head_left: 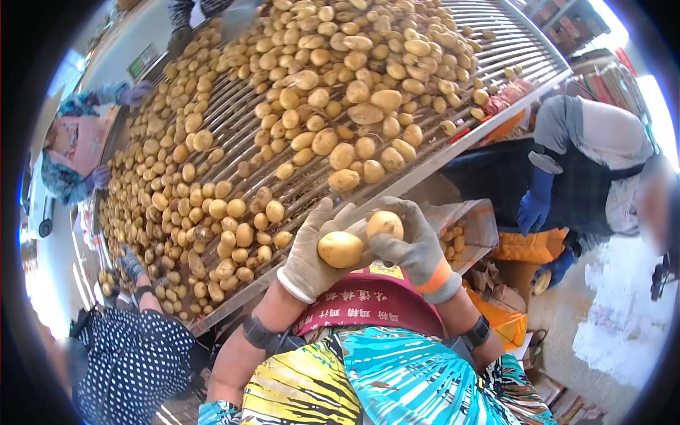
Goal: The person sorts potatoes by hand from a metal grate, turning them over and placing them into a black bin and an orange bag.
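Observation:
My left hand [312,244], in a pale work glove, holds a large yellow potato [340,249] against its palm, with the fingers pointing up. Beside it, my right hand [418,248], gloved in grey with an orange band at the wrist, grips a second, smaller potato [384,224] between thumb and fingers. Both hands are close together in front of my red apron [368,304], just off the edge of the sorting table. Loose potatoes [343,180] lie on the table's metal bars right beyond my fingers.
A slatted metal sorting table [489,131] heaped with potatoes fills the area ahead. A co-worker in blue gloves [535,205] is at the right, near orange bags [528,246] and a crate [478,219] of potatoes. Other people work along the left side, one in a dotted top [134,354].

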Tool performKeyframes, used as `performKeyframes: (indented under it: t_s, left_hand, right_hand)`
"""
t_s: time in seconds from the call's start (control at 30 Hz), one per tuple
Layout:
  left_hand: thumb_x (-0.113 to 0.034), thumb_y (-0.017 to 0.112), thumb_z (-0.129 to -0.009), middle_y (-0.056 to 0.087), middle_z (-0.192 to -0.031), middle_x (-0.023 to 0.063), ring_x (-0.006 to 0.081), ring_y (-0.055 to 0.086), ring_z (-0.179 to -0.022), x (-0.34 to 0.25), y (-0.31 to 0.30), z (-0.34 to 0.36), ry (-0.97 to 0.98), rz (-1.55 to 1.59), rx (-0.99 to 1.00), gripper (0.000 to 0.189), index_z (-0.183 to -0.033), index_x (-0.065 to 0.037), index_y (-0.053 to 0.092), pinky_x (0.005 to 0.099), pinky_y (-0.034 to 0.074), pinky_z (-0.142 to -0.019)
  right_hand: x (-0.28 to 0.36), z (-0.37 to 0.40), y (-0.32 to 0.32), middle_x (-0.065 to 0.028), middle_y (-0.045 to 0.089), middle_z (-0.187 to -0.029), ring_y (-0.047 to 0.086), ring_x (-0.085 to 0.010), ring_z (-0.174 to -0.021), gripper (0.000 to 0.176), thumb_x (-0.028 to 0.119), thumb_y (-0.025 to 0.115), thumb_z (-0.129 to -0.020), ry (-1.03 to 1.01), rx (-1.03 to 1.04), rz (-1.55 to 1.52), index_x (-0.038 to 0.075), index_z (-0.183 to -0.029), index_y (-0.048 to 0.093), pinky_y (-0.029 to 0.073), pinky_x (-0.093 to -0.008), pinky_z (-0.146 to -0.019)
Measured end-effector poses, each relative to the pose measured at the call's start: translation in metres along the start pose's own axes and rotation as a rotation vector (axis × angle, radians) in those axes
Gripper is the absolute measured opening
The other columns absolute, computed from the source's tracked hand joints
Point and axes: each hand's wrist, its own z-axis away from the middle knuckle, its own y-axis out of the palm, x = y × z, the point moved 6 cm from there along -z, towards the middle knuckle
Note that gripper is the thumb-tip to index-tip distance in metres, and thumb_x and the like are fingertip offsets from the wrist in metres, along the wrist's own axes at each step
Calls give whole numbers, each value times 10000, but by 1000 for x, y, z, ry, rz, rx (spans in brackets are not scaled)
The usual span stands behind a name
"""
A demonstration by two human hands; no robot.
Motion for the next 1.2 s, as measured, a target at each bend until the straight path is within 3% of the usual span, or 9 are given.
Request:
performKeyframes:
  t_s: [0.13, 0.2, 0.3, 0.4, 0.77, 0.83, 1.03, 1.1, 1.2]
  left_hand:
    - [-405, 602, -983, 520, -1465, 39, 138, 396, -1407, -13, 12, -3, 182, -333, 10, 604, -1467, -107, 398, 401, 188, -1237]
    - [-414, 586, -995, 577, -1385, 72, 183, 528, -1290, -24, 19, 8, 213, -406, -174, 557, -1420, -81, 452, 383, 373, -1140]
    - [-406, 603, -994, 676, -1210, 95, 184, 686, -1017, -21, 6, -4, 130, 181, 22, 447, -1286, -69, 585, 338, 574, -889]
    - [-407, 626, -983, 700, -1122, 69, 153, 689, -951, -36, 3, 7, 332, 241, 10, 405, -1201, -66, 631, 318, 577, -855]
    - [-563, 731, -851, 679, -890, -7, 114, 652, -760, -14, -20, 102, 823, 359, -235, 547, -1108, -93, 623, 252, 549, -682]
    - [-480, 749, -872, 662, -853, -6, 97, 637, -754, 6, -38, 108, 926, 431, -246, 479, -1086, -73, 618, 226, 534, -667]
    - [-428, 612, -968, 666, -947, 33, 153, 653, -828, 52, -33, 176, 1146, 475, -64, 458, -1164, -14, 585, 298, 556, -782]
    - [-399, 548, -987, 657, -1081, 93, 199, 663, -901, 71, -42, 195, 1240, 552, -369, 471, -1267, -20, 546, 351, 567, -804]
    - [-441, 583, -942, 605, -1254, 148, 278, 646, -1097, 94, -60, 243, 1330, 507, -386, 578, -1327, -15, 517, 434, 582, -817]
  right_hand:
    - [5, -19, 5, -62, 639, -1074, 641, -107, -844, 523, 96, 665, -906, 67, 70, 91, 37, -1390, 474, 546, -223, -703]
    - [5, -33, 20, -79, 629, -1127, 641, -122, -897, 534, 72, 648, -895, -7, 147, 119, 39, -1398, 472, 562, -249, -748]
    - [10, -58, 36, -84, 598, -1199, 627, -146, -978, 578, 8, 647, -854, -247, 307, 432, 44, -1401, 465, 573, -301, -840]
    - [10, -75, 65, -71, 586, -1196, 617, -147, -995, 590, 1, 661, -834, 39, 438, 361, 30, -1389, 464, 559, -292, -869]
    - [-31, -74, 205, -98, 581, -1204, 597, -179, -1039, 652, 185, 744, -837, -242, 1314, 631, -40, -1373, 449, 521, -304, -902]
    - [-49, -53, 222, -126, 611, -1147, 617, -221, -1044, 775, 420, 727, -887, -295, 1440, 776, -38, -1416, 393, 509, -335, -929]
    - [-82, 23, 254, -138, 619, -1155, 609, -229, -1067, 667, 265, 696, -897, -393, 1869, 890, 18, -1437, 394, 505, -350, -917]
    - [-86, 33, 260, -141, 591, -1222, 601, -236, -1057, 674, 231, 673, -909, -339, 1966, 892, 17, -1464, 356, 501, -344, -920]
    - [-95, 31, 253, -193, 573, -1287, 606, -262, -1151, 729, 230, 719, -905, 185, 1807, 579, 29, -1495, 340, 521, -349, -931]
